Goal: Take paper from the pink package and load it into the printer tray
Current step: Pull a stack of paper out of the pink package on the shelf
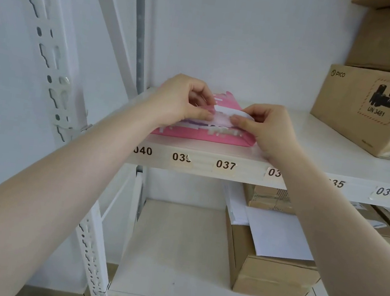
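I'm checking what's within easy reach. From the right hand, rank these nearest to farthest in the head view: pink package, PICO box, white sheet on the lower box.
1. Pink package: touching the right hand, on its left.
2. PICO box: same shelf, further right.
3. White sheet: shelf below.

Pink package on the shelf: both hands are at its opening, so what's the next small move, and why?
Probably draw the white sheets out toward you. The left hand pins down the pink package and its torn flap, the right hand already pinches the sheets' edge, and they are only partly out. No printer is in view yet.
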Motion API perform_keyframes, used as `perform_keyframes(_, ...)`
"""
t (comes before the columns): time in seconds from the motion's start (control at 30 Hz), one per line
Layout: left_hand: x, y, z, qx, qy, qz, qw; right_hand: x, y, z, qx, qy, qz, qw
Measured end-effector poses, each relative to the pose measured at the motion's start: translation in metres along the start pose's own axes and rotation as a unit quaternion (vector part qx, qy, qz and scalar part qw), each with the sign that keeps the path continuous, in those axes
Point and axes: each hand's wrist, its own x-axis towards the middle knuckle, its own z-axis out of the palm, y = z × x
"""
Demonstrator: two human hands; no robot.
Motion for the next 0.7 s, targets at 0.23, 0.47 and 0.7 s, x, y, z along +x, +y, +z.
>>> perform_keyframes(0.23,-0.038,-0.024,-0.034,0.058,0.008,-0.014,0.998,-0.001,-0.005,0.003,0.023,0.010,-0.013,1.000)
perform_keyframes(0.47,-0.037,-0.044,-0.040,-0.003,0.137,-0.012,0.990,0.006,-0.006,0.010,0.018,0.012,0.005,1.000)
perform_keyframes(0.7,-0.033,-0.031,-0.017,0.247,0.108,0.133,0.954,0.008,-0.003,0.014,0.036,0.035,0.039,0.998)
